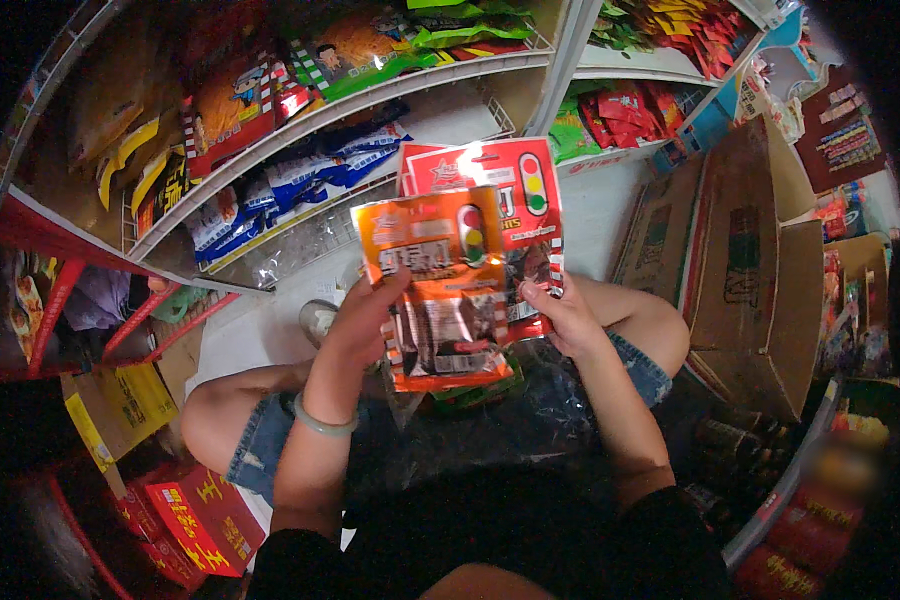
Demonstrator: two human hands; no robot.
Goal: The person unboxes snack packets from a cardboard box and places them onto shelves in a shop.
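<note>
My left hand grips the left edge of an orange snack packet, its thumb lying across the front. My right hand pinches the lower right side of a red snack packet, thumb on top. The orange packet overlaps the red one in front, and another reddish packet edge shows behind them at the upper left. Both fronts bear writing and a traffic-light picture. Below them, a green packet and clear plastic film lie in my lap, partly hidden.
Before me stands a shelf rack with snack bags, including blue-and-white packets on the lower tier. Cardboard boxes stand at the right. A red carton and a yellow-marked carton are at the left.
</note>
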